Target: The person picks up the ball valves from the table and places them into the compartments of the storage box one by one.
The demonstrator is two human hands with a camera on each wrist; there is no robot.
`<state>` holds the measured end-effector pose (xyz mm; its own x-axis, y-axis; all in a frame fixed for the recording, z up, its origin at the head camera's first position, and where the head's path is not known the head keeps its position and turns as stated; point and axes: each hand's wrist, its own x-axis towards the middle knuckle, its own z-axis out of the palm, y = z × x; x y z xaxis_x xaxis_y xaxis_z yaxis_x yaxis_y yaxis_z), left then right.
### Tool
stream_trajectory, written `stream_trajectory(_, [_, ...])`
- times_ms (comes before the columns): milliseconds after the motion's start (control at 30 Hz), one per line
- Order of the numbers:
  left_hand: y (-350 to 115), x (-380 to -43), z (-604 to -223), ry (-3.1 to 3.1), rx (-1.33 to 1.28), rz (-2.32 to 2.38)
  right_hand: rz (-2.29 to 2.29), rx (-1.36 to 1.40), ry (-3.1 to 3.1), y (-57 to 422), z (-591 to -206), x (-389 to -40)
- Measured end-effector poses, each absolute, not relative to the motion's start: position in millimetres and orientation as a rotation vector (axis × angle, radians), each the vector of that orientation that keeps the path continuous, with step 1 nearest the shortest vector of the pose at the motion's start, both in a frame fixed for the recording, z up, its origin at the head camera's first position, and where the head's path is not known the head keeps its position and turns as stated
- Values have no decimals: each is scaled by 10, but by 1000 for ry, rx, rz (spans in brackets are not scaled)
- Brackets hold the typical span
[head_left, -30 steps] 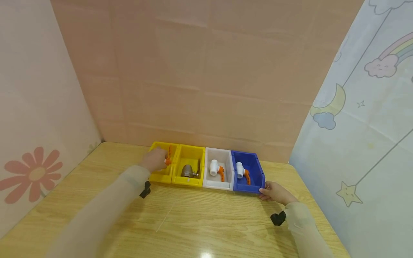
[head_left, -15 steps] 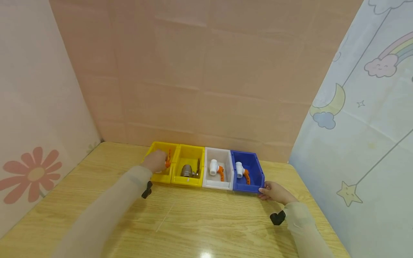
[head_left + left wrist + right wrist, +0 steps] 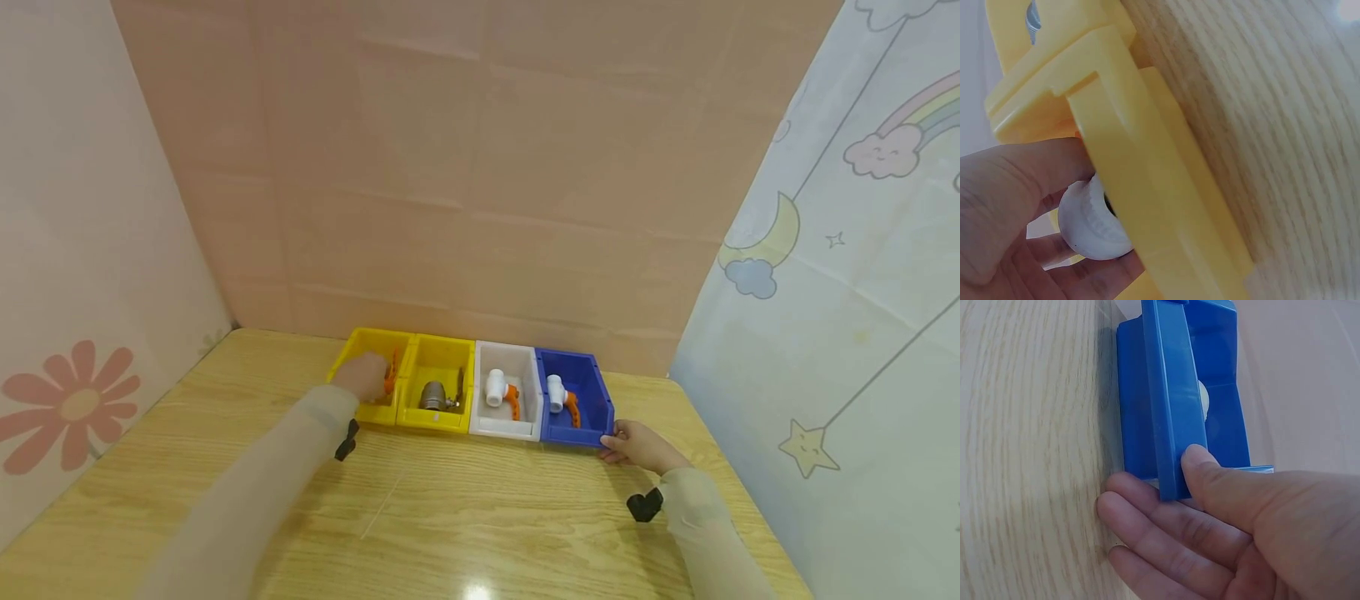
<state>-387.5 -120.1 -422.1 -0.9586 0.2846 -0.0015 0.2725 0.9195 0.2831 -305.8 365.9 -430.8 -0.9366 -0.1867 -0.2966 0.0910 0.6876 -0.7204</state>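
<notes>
My left hand (image 3: 363,377) reaches into the leftmost yellow bin (image 3: 365,336). Its thumb and fingers curl round a white ball valve (image 3: 1088,222), whose orange lever (image 3: 392,372) shows beside the hand in the head view. The bin's front wall hides part of the valve in the left wrist view. At the far right end of the row, my right hand (image 3: 641,446) grips the front corner of the blue bin (image 3: 1175,406), thumb on the rim and fingers below it. Another white valve (image 3: 556,393) with an orange lever lies inside the blue bin.
Between those bins stand a second yellow bin (image 3: 446,343) with a metal valve (image 3: 434,396) and a white bin (image 3: 507,429) with a white valve (image 3: 495,388). The row sits near the back of the wooden table (image 3: 450,517), before a pinkish backdrop (image 3: 480,183).
My left hand has shifted slightly right, and the valve's orange lever has come lower in the leftmost bin. The right hand keeps its grip on the blue bin's corner.
</notes>
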Motion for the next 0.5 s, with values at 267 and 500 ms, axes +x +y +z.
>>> stream_trajectory(267, [-1206, -3889, -4287, 3020, 401, 438, -1123, -88, 2549, 3663, -4317, -3052])
stream_trajectory(500, [-1198, -3865, -4292, 3003, 380, 422, -1130, -82, 2541, 3636, -4291, -3026])
